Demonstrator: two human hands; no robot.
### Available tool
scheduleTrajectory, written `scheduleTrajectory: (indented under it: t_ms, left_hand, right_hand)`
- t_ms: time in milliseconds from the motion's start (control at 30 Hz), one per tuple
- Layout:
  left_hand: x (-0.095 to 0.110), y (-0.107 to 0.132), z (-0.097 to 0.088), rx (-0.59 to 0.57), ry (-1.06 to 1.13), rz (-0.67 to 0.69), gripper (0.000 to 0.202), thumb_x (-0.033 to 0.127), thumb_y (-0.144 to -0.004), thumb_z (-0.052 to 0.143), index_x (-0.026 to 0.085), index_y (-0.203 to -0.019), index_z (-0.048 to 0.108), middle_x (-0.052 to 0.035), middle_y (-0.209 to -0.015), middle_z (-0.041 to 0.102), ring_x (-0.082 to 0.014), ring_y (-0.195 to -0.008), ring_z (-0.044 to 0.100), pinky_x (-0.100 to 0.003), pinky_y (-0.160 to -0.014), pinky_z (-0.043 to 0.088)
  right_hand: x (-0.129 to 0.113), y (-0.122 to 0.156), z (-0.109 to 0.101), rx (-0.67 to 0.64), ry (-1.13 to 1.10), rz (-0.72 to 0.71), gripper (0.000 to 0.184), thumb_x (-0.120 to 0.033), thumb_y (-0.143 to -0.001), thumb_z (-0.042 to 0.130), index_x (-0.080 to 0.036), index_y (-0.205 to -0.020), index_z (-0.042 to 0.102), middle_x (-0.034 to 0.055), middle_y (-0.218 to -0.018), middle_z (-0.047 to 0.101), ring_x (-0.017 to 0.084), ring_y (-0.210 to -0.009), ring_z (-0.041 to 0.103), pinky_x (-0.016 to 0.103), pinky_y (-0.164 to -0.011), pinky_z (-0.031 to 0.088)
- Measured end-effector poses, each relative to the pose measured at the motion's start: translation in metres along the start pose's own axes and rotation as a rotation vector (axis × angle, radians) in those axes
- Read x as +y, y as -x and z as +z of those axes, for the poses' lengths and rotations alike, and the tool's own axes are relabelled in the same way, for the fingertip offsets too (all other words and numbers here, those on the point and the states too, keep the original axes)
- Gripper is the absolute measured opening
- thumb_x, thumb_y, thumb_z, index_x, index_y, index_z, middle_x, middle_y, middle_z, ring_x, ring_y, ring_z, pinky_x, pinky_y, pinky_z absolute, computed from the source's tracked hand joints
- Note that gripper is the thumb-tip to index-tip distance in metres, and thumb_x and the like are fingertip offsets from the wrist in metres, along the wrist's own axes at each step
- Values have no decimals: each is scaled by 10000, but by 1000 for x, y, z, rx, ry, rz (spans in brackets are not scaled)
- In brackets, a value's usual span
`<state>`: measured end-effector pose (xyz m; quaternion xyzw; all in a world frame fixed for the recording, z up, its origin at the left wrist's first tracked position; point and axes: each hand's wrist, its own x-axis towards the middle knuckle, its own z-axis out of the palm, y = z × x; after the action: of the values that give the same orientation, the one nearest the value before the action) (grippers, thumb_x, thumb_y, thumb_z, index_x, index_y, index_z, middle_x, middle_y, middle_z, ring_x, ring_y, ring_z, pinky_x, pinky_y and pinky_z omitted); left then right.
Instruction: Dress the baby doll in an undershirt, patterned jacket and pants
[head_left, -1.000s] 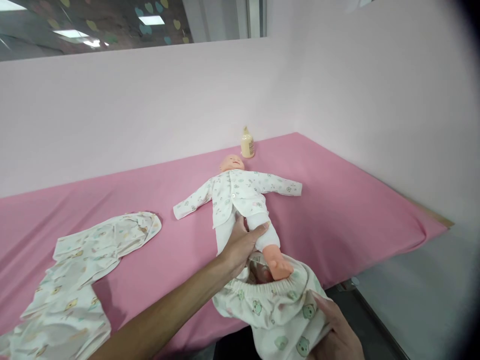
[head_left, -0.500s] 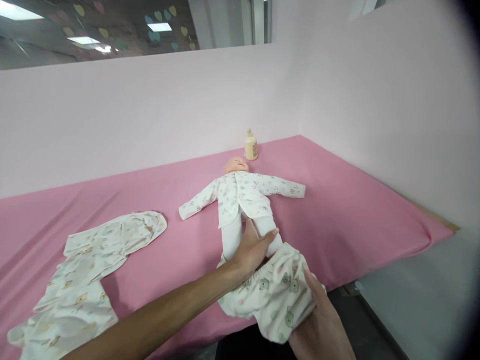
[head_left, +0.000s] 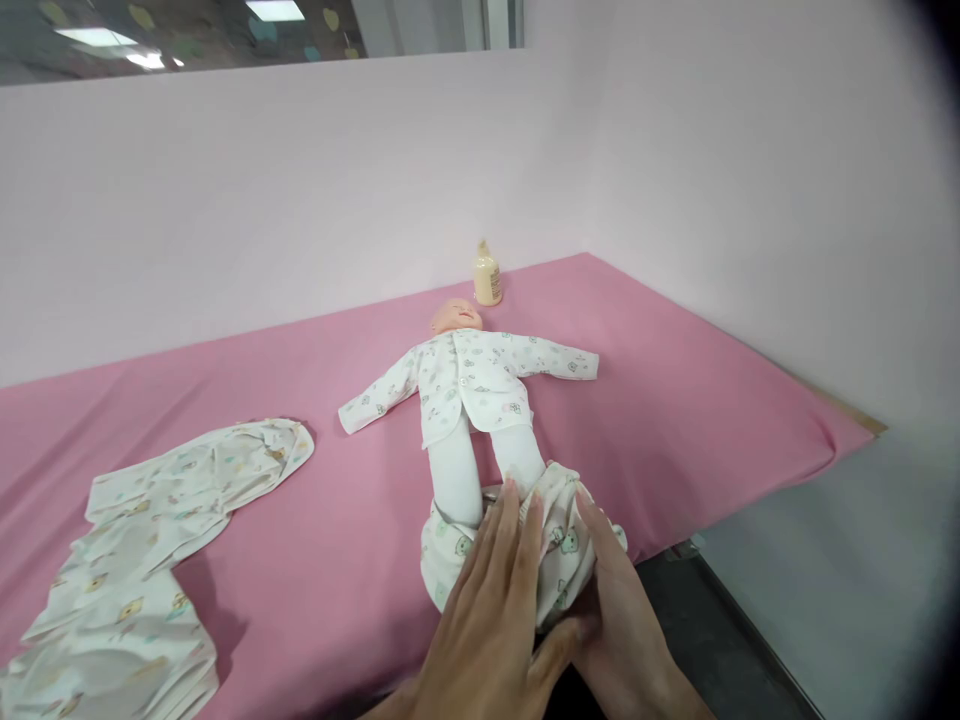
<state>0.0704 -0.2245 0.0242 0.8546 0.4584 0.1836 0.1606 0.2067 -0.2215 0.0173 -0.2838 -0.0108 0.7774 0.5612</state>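
Around the lower legs of the doll (head_left: 454,472): bear-print pants (head_left: 568,548), bunched, well below its hips; feet hidden. Left hand (head_left: 487,610) lies over the front of the pants at the doll's shins, fingers nearly straight and close together, not visibly pinching fabric. Right hand (head_left: 622,612) cups the pants on the right of the doll's legs, fingers against the cloth; can't tell how far closed, lower part hidden. Doll is face up, white jacket (head_left: 476,375) on, both sleeves spread out from its sides. Just behind the doll's head: 1 pump bottle (head_left: 487,282), upright. Left of the doll, well apart: 1 printed garment (head_left: 154,560), laid out flat. Under the doll: pink sheet (head_left: 675,420).
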Motion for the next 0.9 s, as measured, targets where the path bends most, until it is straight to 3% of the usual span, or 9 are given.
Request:
scheduleTrajectory:
  t_ms: [100,233,400,567,667,800,900]
  left_hand:
    - [5,-2,15,146,-274,131,831,155,-882,497,144,-1577,41,-169,-1561,287,-308,-1435,323,-500,-1109,428]
    - [3,-6,22,316,-491,265,815,59,-839,531,7,-1544,125,-231,-1408,496,-325,-1344,461,-435,-1074,477]
    - [-3,-7,17,344,-550,394,594,-10,-828,517,-36,-1404,377,-243,-1333,562,-320,-1313,494,-376,-1054,497]
    - [-4,-13,14,487,-506,395,337,46,-912,475,4,-1242,527,-194,-1230,656,-263,-1208,603,-321,-945,551]
    - [-3,-14,15,543,-472,340,302,86,-949,448,36,-1230,546,-143,-1164,699,-224,-1084,674,-304,-854,567]
    - [-3,-16,15,522,-424,245,311,92,-955,410,83,-1240,535,-107,-1125,716,-197,-1028,692,-288,-808,568]
    - [-5,-17,14,502,-342,187,299,119,-967,394,95,-1238,518,-94,-1094,722,-177,-1012,695,-276,-817,574]
  right_hand:
    - [3,1,2,30,14,-8,519,-527,-888,608,-213,-1300,622,40,-1005,734,225,-1029,662,354,-938,518]
    - [3,2,2,129,13,34,467,-469,-854,683,-201,-1236,657,30,-1003,731,214,-1051,657,328,-948,528]
    - [10,5,-4,84,14,16,473,-474,-860,676,-194,-1239,644,50,-1142,698,213,-1167,605,342,-1005,511]
    - [18,6,-1,-12,79,-136,516,-422,-778,774,-243,-1243,640,30,-1226,671,220,-1271,535,377,-1104,441]
    - [21,8,-7,-23,168,-196,611,-404,-702,832,-251,-1261,638,44,-1269,655,261,-1331,481,426,-1158,375]
    - [25,18,-28,0,363,-174,563,-481,-789,739,-279,-1300,614,49,-1375,588,270,-1381,428,450,-1167,351]
    - [22,26,-38,-25,608,-274,496,-480,-877,634,-321,-1342,574,26,-1415,554,250,-1347,477,426,-1137,401]
